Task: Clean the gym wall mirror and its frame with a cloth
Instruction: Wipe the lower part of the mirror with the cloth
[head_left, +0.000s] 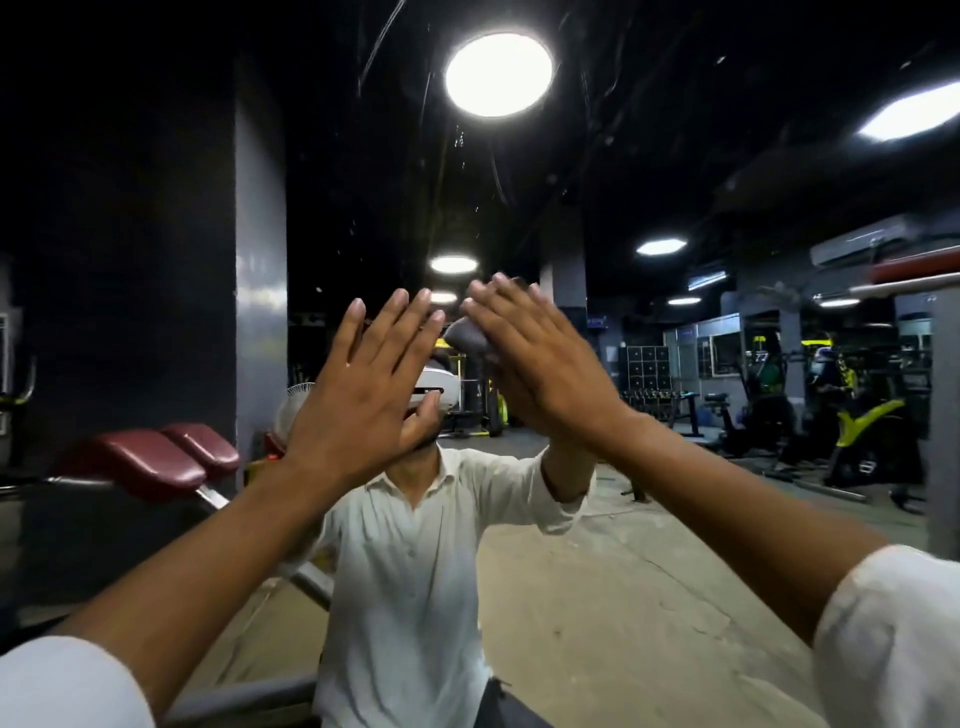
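The wall mirror (519, 171) fills almost the whole view and shows streaks and specks near the top. Both my hands are raised flat in front of the glass. My left hand (363, 389) has straight, spread fingers and holds nothing. My right hand (540, 358) also has straight fingers, and a grey cloth (465, 338) peeks out from under its palm, against the glass. Most of the cloth is hidden by the hand. Behind my hands the mirror shows a person in a white shirt.
In the reflection, a maroon padded bench (150, 462) stands at the left and a dark pillar (260, 260) behind it. Gym machines (862, 431) and a dumbbell rack (654, 400) fill the right. A grey upright (943, 415) runs along the right edge.
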